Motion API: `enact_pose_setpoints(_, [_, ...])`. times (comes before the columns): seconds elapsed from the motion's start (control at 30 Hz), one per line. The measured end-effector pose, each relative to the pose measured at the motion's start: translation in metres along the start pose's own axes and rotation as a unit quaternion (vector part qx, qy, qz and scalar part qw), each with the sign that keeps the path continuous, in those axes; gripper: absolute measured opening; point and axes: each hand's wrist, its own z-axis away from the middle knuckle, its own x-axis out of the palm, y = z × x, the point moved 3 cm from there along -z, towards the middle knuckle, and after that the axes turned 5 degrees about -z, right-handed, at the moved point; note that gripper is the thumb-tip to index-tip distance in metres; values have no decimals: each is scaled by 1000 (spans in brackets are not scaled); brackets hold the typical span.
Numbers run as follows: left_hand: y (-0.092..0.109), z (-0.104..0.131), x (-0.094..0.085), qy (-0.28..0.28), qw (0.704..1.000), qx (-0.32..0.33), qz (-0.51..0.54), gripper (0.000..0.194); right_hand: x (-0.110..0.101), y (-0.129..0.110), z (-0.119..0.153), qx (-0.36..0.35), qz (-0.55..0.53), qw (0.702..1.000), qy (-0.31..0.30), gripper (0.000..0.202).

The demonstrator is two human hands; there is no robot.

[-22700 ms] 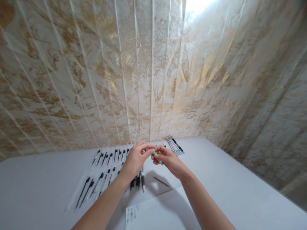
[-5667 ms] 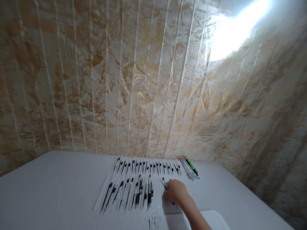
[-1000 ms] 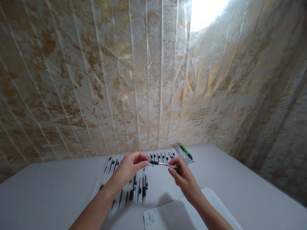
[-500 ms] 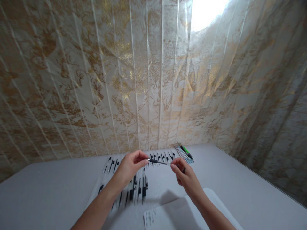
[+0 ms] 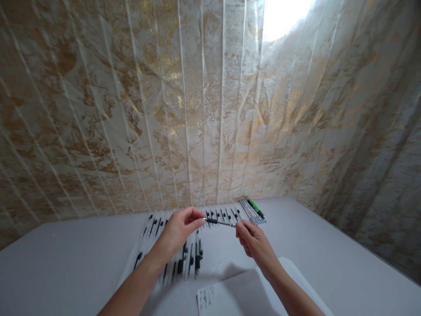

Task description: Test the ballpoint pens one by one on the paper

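A pen (image 5: pixel 212 220) with a clear barrel and a black grip is held level above the table, stretched between both hands. My left hand (image 5: pixel 184 221) pinches its silvery tip end with thumb and forefinger. My right hand (image 5: pixel 252 237) has its fingers closed round the opposite end and covers it. Just behind the pen lies a row of clear pens with black parts (image 5: pixel 223 215). Below and right of my left hand lie more black and clear pens (image 5: pixel 191 261), partly hidden by that forearm.
At the back right is a bundle of thin pens or refills (image 5: pixel 251 213), with a green pen (image 5: pixel 255 205) beside it. A sheet with handwriting (image 5: pixel 230 296) lies at the front of the white table (image 5: pixel 335 245). Behind stands a gold-patterned curtain (image 5: pixel 204 109).
My right hand has closed over the pen's right end. A small black piece that showed among its fingers is now mostly hidden. My left hand stays in place.
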Motion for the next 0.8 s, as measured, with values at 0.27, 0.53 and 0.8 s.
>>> enact_pose_setpoints(0.27, [1,20,54,-99,991,-38,77,19,22,-10,16,42,-192,980,-37,40])
enact_pose_setpoints(0.53, [-21,57,98,-273,885,-218,309,49,26,-27,36,-88,34,995,32,35])
enact_pose_setpoints(0.8, [-34,78,89,-257,851,-269,370,34,50,1,46,10,-25,998,-49,23])
